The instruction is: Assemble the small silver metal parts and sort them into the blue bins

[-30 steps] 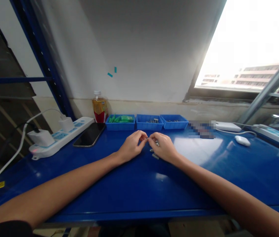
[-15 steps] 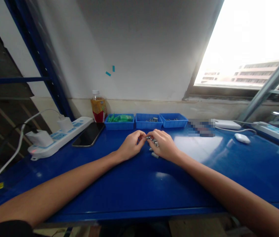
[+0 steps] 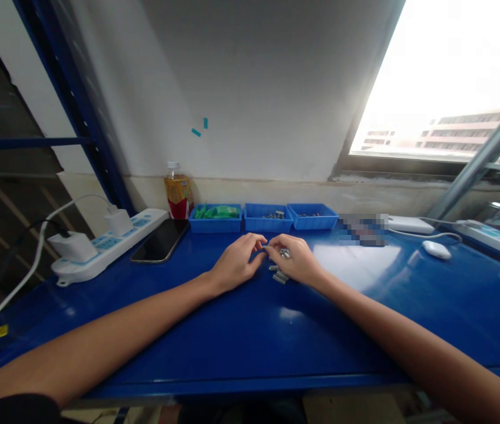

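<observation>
Over the middle of the blue table, my left hand (image 3: 237,265) has its thumb and forefinger apart, with nothing visible between them. Its fingertips are close to those of my right hand (image 3: 299,259), which pinches a small metal part (image 3: 266,247); its exact kind is too small to make out. Several silvery metal pieces (image 3: 280,277) lie on the table below my right palm, and more shiny pieces (image 3: 284,253) show in the gap behind its thumb. My right hand partly hides this pile.
Behind the hands stand three blue bins: one with green packets (image 3: 215,224), a middle bin (image 3: 267,225) and a right bin (image 3: 314,222) with small metal parts. A drink bottle (image 3: 178,191), phone (image 3: 160,241) and power strip (image 3: 84,268) are left; a white case (image 3: 437,249) lies right.
My left thumb and forefinger have parted and drawn slightly back from the right fingertips. More of the metal pieces beneath my right hand now show.
</observation>
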Action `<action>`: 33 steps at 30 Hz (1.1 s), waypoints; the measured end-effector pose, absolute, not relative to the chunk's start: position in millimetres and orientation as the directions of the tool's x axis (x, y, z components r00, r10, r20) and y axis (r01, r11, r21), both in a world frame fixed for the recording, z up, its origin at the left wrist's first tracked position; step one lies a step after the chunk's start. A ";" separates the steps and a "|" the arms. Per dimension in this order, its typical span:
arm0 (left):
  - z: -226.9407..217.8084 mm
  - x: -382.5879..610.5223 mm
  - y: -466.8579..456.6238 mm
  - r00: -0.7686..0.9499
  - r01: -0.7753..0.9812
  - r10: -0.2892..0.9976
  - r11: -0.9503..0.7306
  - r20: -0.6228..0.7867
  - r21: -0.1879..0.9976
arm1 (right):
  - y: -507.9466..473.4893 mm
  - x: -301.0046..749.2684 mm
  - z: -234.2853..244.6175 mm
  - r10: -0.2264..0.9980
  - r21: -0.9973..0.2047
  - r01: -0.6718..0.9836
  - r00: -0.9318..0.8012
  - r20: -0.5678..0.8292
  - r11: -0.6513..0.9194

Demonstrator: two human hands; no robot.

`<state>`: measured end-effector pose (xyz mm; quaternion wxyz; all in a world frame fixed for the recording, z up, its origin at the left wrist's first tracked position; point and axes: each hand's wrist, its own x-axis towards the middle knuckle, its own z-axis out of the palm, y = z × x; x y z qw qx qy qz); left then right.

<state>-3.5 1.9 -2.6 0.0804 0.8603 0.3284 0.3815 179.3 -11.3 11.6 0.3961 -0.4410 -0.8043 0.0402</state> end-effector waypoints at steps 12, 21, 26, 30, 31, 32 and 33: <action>3.8 -3.7 -0.6 0.532 0.529 0.614 -0.778 0.582 0.337 | -17.4 181.9 16.1 0.589 -0.138 0.706 -0.448 0.673 0.695; 7.7 -2.7 -4.6 0.533 0.513 0.636 -0.767 0.558 0.385 | -16.9 180.4 15.8 0.581 -0.156 0.708 -0.409 0.704 0.689; 3.0 -2.4 -3.8 0.464 0.514 0.661 -0.743 0.590 0.429 | -13.7 179.6 11.4 0.668 -0.291 0.711 -0.327 0.669 0.640; 2.8 -2.6 -3.5 0.473 0.515 0.650 -0.751 0.594 0.412 | -14.3 178.6 10.5 0.680 -0.294 0.718 -0.330 0.655 0.631; 3.4 -2.7 -3.6 0.474 0.518 0.651 -0.751 0.594 0.410 | -15.1 178.8 11.1 0.674 -0.280 0.723 -0.332 0.660 0.631; 4.1 -2.8 -3.7 0.474 0.521 0.651 -0.750 0.593 0.408 | -16.1 179.1 12.0 0.664 -0.263 0.728 -0.336 0.667 0.633; 4.7 -3.0 -3.8 0.474 0.524 0.651 -0.750 0.592 0.405 | -17.1 179.7 13.3 0.650 -0.242 0.729 -0.347 0.676 0.640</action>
